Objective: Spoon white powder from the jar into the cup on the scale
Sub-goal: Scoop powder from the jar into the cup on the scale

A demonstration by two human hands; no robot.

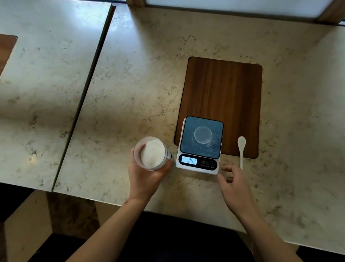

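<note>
Clasping one jar [153,153], left hand [146,177]; right hand [236,186] open near one spoon [241,149].

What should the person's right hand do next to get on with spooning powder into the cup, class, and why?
Probably reach forward and pick up the white spoon. The right hand is open and empty just short of its handle, the left hand already grips the open jar, and the cup waits on the scale.

The marble table [142,83] carries a wooden board [222,89], scale [198,164], spoon [241,150] and jar [152,154].
</note>
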